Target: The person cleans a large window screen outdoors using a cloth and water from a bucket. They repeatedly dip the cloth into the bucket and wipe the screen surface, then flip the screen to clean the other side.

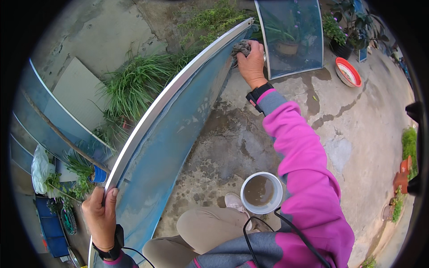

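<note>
A long framed panel (174, 124) with a white metal edge and a bluish sheet, probably glass or mesh, stands tilted before me. At its near end, my left hand (102, 207) grips the frame between thumb and fingers. Toward the far end, my right hand (251, 62) holds a crumpled grey wet rag (241, 49) against or close to the sheet. Pale smears mark the sheet's middle. A white bucket (279, 197) of murky brown water stands on the concrete beside my shoe, below my right forearm.
Another framed screen (295, 40) stands beyond my right hand, near a red-rimmed basin (348, 72) and potted plants. Left of the panel are grassy plants (139, 83), more framed panels (68, 104), a wooden stick (60, 134) and a blue pot (98, 174). Black cables cross my lap.
</note>
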A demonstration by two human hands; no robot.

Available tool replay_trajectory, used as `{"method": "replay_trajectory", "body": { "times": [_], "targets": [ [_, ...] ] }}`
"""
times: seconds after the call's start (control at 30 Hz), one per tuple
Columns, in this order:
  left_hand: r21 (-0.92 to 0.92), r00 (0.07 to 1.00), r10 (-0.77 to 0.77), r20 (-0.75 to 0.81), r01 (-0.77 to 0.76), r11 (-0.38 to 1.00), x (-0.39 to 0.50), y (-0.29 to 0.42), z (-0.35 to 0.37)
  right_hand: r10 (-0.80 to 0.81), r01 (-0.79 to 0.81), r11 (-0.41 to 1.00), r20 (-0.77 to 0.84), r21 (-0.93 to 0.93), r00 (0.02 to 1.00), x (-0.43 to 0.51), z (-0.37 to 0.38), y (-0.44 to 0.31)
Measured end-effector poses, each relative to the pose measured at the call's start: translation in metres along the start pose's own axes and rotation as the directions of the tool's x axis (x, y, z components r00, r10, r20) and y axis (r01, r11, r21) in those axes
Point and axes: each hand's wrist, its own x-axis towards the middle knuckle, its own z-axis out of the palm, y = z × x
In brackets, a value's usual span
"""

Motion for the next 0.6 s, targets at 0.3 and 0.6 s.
{"method": "replay_trajectory", "body": {
  "times": [0.3,0.6],
  "targets": [
    [0.064,0.995,-0.002,0.096,-0.004,0.998,0.001,-0.003,0.004,0.011,-0.271,0.906,0.621,0.325,0.783,-0.226,0.028,-0.069],
    [0.105,0.998,0.024,0.061,-0.031,0.994,-0.005,-0.008,-0.035,0.582,-0.541,0.738,0.786,-0.403,0.209,-0.311,-0.206,-0.013]
  ]
}}
